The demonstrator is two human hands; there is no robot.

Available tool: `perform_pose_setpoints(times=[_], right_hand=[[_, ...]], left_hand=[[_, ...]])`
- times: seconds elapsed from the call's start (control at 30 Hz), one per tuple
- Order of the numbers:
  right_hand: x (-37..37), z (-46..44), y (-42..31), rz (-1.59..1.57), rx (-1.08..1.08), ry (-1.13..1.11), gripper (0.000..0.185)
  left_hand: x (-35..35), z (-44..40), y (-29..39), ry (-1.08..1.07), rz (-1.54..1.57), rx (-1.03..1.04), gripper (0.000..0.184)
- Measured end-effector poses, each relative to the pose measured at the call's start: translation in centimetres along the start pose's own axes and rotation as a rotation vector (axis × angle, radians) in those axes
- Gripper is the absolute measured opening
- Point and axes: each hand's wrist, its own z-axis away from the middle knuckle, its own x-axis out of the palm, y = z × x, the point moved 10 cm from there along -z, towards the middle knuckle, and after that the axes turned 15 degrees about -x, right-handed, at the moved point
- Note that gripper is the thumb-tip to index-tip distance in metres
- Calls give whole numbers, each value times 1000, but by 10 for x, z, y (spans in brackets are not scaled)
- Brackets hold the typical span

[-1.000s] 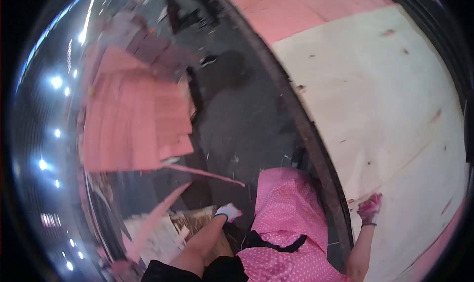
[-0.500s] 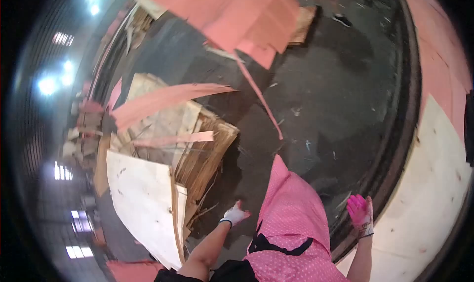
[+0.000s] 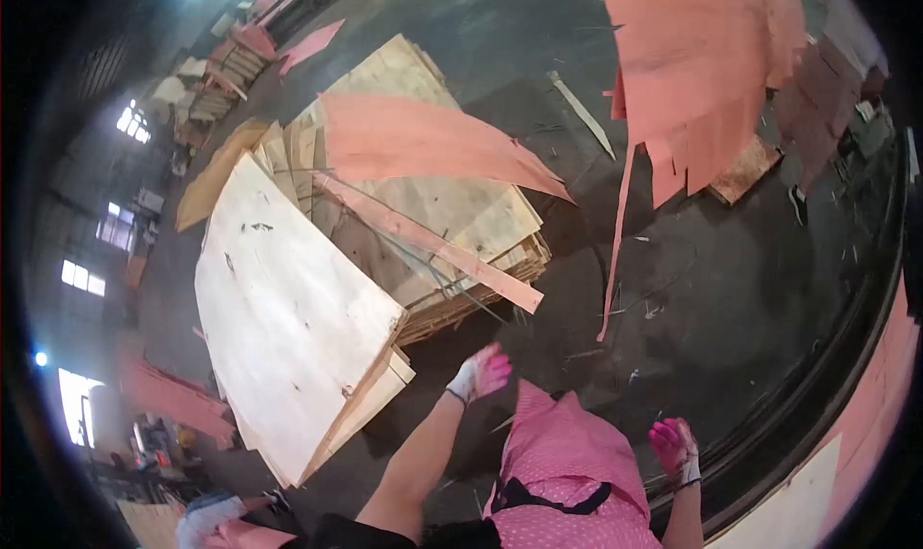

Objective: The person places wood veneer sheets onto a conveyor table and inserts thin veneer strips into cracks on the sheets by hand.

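Observation:
My left hand [image 3: 483, 372], in a white glove with pink-stained fingers, reaches forward over the dark floor with nothing in it. Its fingers are apart. Just ahead of it is the near edge of a stack of pale wood veneer sheets [image 3: 385, 270], which it does not touch. My right hand [image 3: 675, 447], gloved the same way, hangs beside the pink dotted apron [image 3: 567, 443], empty, its fingers loosely bent and apart. A white veneer sheet [image 3: 288, 309] leans across the stack's left side. A wide pink strip [image 3: 433, 145] and a narrow pink strip [image 3: 452, 251] lie on top.
Large pink veneer sheets [image 3: 692, 78] are piled at the upper right, one thin strip [image 3: 616, 251] trailing onto the floor. Dark rails [image 3: 817, 414] run along the right, beside more sheets. Another person [image 3: 216, 520] is at the lower left. Wood scraps lie about the floor.
My view has turned left, so the veneer stack and pink sheets sit further right. My left hand has moved forward and up, while my right hand remains beside the apron.

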Motion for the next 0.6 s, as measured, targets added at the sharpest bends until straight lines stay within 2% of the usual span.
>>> perform_pose_setpoints(times=[0.03,0.1,0.17,0.23,0.27,0.3,0.37,0.4,0.43,0.47,0.5,0.53,0.6], right_hand=[[22,-6,-20,69,-29,-67,55],[43,-25,-43,150,-18,-139,51],[76,-44,-70,295,-18,-208,50],[71,-86,-77,288,78,-224,46],[66,-110,-77,281,125,-236,44],[70,-127,-75,279,147,-271,43],[79,-163,-94,267,169,-316,40],[78,-178,-101,319,190,-284,39],[104,-179,-121,280,74,-364,39],[128,-179,-143,249,-50,-422,40],[133,-193,-153,257,-42,-391,41],[95,-244,-136,360,-77,-381,39],[106,-259,-159,358,-95,-324,35]], left_hand=[[18,-13,18,-152,214,10,80],[44,-39,57,-172,280,144,78],[73,-37,90,-111,389,171,89],[80,-80,101,-143,416,73,106],[78,-99,102,-110,436,63,121],[73,-119,103,-47,451,40,119],[85,-71,115,20,413,106,107],[70,-61,118,212,316,119,78],[64,-55,116,382,196,120,51],[57,-45,124,563,-26,184,63],[55,-39,132,740,-229,258,75],[79,-24,143,720,-199,401,74],[115,-29,155,630,-274,534,73]])
